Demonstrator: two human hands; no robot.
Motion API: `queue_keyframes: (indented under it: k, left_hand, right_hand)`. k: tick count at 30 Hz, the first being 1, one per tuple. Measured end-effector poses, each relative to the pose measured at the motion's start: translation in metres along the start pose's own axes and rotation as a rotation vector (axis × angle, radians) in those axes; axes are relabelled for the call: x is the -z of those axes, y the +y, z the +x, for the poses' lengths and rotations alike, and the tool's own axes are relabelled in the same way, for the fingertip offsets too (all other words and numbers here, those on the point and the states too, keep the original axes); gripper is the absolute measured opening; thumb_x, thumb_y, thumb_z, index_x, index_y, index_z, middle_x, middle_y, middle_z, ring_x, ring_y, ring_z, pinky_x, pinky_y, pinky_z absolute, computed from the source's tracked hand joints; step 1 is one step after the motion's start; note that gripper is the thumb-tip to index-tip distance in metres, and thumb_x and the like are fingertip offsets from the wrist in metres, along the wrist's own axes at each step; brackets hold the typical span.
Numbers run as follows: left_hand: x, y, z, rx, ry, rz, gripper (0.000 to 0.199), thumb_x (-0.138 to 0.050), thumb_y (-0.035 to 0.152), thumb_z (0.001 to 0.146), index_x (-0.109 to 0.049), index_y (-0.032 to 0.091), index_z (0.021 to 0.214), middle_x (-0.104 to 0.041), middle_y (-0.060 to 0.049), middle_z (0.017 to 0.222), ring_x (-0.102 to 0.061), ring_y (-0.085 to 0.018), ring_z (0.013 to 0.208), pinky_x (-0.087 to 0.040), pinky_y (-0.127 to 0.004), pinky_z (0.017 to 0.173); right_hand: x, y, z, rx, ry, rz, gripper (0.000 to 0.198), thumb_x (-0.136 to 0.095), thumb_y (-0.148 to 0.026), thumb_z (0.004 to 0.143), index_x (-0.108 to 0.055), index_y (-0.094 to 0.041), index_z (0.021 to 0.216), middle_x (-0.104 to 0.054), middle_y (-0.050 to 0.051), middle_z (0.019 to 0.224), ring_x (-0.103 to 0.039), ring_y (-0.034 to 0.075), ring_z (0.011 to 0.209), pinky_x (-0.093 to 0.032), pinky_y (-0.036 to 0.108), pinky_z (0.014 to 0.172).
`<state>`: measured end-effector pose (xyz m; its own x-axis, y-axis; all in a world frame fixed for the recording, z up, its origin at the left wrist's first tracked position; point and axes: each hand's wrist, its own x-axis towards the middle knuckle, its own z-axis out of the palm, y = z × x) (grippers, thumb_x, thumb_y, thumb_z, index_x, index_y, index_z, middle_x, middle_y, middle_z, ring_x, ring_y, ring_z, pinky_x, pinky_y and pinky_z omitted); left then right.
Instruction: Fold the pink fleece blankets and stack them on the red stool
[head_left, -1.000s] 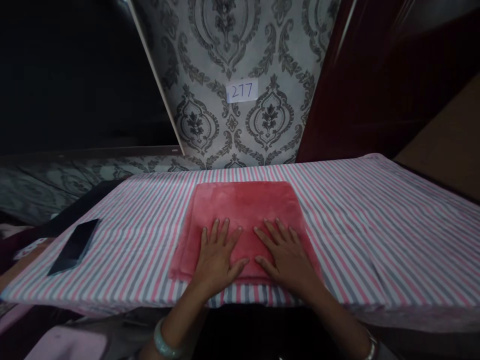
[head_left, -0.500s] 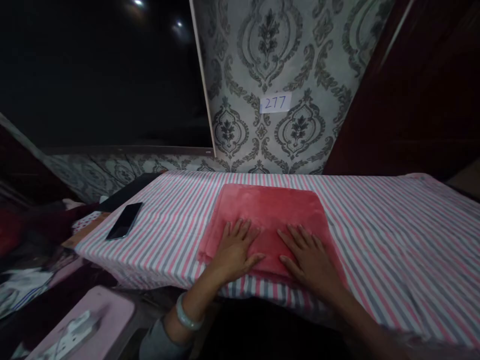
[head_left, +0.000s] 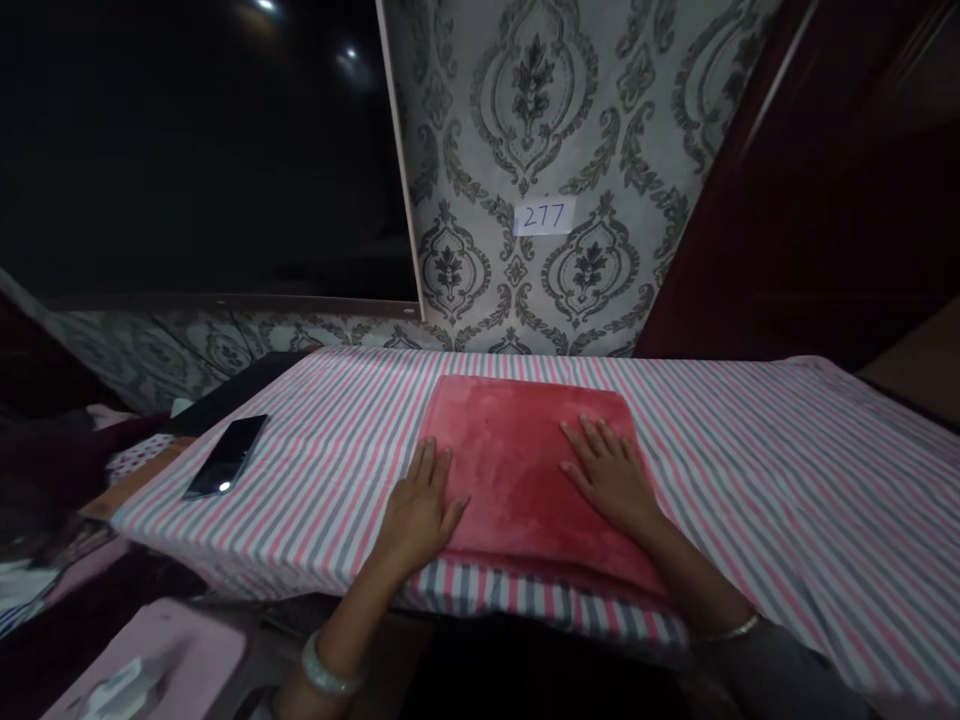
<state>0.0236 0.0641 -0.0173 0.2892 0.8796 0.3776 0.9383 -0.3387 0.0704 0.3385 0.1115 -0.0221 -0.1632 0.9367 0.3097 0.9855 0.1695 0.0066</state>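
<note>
A folded red cloth (head_left: 510,470), soft and plush-looking, lies flat near the front edge of the table. My left hand (head_left: 417,508) rests along the cloth's left edge, palm down, fingers stretched out and the thumb on the fabric. On the right part of the cloth lies my right hand (head_left: 611,475), flat with its fingers spread. Neither hand grips anything. Beneath the cloth is a pink, grey and white striped tablecloth (head_left: 750,480).
A dark phone (head_left: 229,455) lies at the table's left side. Behind stand a patterned wall with a paper label (head_left: 544,215) reading 277 and a large black screen (head_left: 202,150). A pink stool (head_left: 180,650) with a white object on it is at lower left.
My left hand has slid left to the cloth's left edge. My right hand has moved slightly up and outward over the cloth. The view has shifted a little.
</note>
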Motion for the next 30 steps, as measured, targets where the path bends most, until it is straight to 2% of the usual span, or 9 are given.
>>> queue_keyframes:
  k: [4, 7, 10, 14, 17, 20, 23, 26, 30]
  left_hand:
    - [-0.004, -0.004, 0.0, -0.005, 0.001, -0.04, 0.068, -0.039, 0.053, 0.099, -0.036, 0.012, 0.153, -0.028, -0.02, 0.162, -0.023, -0.031, 0.151, -0.035, -0.05, 0.118]
    - [0.001, -0.011, 0.0, -0.016, -0.025, -0.088, 0.068, -0.043, 0.053, 0.098, -0.037, 0.014, 0.153, -0.026, -0.018, 0.163, -0.023, -0.031, 0.151, -0.034, -0.05, 0.119]
    - [0.019, -0.021, 0.002, -0.052, -0.121, -0.171, 0.067, -0.048, 0.055, 0.095, -0.042, 0.018, 0.151, -0.028, -0.016, 0.163, -0.026, -0.031, 0.15, -0.034, -0.05, 0.118]
    - [0.051, -0.028, 0.031, -0.054, -0.128, -0.299, 0.053, -0.037, 0.047, 0.101, -0.052, 0.019, 0.143, -0.051, -0.013, 0.15, -0.046, -0.028, 0.141, -0.037, -0.051, 0.116]
    - [0.06, -0.018, 0.076, -0.15, -0.102, -0.387, 0.052, -0.029, 0.043, 0.103, -0.052, 0.02, 0.143, -0.053, -0.01, 0.149, -0.046, -0.022, 0.14, -0.034, -0.045, 0.119]
    - [0.047, -0.006, 0.124, -0.239, -0.259, -0.336, 0.053, -0.03, 0.043, 0.103, -0.042, 0.023, 0.151, -0.04, -0.008, 0.159, -0.031, -0.022, 0.149, -0.023, -0.048, 0.123]
    - [0.023, -0.002, 0.154, -0.223, -0.373, -0.15, 0.058, -0.039, 0.046, 0.101, -0.034, 0.025, 0.155, -0.028, -0.01, 0.164, -0.019, -0.03, 0.153, -0.013, -0.06, 0.122]
    - [0.002, -0.006, 0.161, -0.187, -0.354, -0.005, 0.064, -0.042, 0.052, 0.098, -0.032, 0.025, 0.156, -0.024, -0.012, 0.165, -0.016, -0.037, 0.153, -0.009, -0.067, 0.119]
    - [-0.012, -0.012, 0.156, -0.202, -0.314, 0.034, 0.065, -0.039, 0.055, 0.099, -0.031, 0.027, 0.156, -0.025, -0.012, 0.165, -0.019, -0.036, 0.152, -0.01, -0.064, 0.12]
  right_hand:
    - [-0.004, 0.001, -0.004, 0.006, -0.003, -0.01, 0.06, -0.037, -0.054, 0.101, -0.036, -0.028, 0.156, -0.027, 0.008, 0.163, -0.023, 0.033, 0.15, -0.026, 0.057, 0.117]
    - [0.008, 0.003, 0.001, -0.008, -0.091, 0.022, 0.061, -0.038, -0.053, 0.102, -0.034, -0.027, 0.157, -0.024, 0.009, 0.164, -0.02, 0.034, 0.15, -0.025, 0.057, 0.117]
    - [0.029, -0.002, 0.004, 0.009, -0.196, 0.116, 0.063, -0.038, -0.055, 0.101, -0.033, -0.026, 0.157, -0.024, 0.011, 0.163, -0.019, 0.035, 0.15, -0.024, 0.061, 0.117]
    - [0.062, -0.037, 0.008, 0.305, -0.198, 0.31, 0.058, -0.04, -0.053, 0.102, -0.039, -0.028, 0.154, -0.029, 0.011, 0.162, -0.019, 0.034, 0.151, -0.018, 0.061, 0.119]
    - [0.076, -0.076, 0.013, 0.593, -0.246, 0.445, 0.059, -0.045, -0.054, 0.101, -0.039, -0.029, 0.154, -0.028, 0.009, 0.163, -0.015, 0.03, 0.152, -0.013, 0.057, 0.122]
    - [0.071, -0.103, 0.016, 0.755, -0.278, 0.501, 0.067, -0.05, -0.059, 0.099, -0.033, -0.029, 0.156, -0.024, 0.008, 0.164, -0.011, 0.029, 0.153, -0.006, 0.055, 0.123]
    - [0.056, -0.11, 0.011, 0.742, -0.32, 0.518, 0.068, -0.047, -0.062, 0.099, -0.03, -0.032, 0.157, -0.015, 0.007, 0.166, -0.007, 0.03, 0.153, -0.003, 0.057, 0.122]
    - [0.048, -0.107, 0.005, 0.688, -0.366, 0.548, 0.068, -0.041, -0.064, 0.1, -0.027, -0.033, 0.158, -0.01, 0.009, 0.167, -0.005, 0.029, 0.153, -0.001, 0.057, 0.122]
    - [0.048, -0.105, 0.003, 0.686, -0.381, 0.577, 0.067, -0.038, -0.066, 0.1, -0.028, -0.033, 0.158, -0.015, 0.008, 0.166, -0.007, 0.027, 0.153, -0.001, 0.056, 0.123]
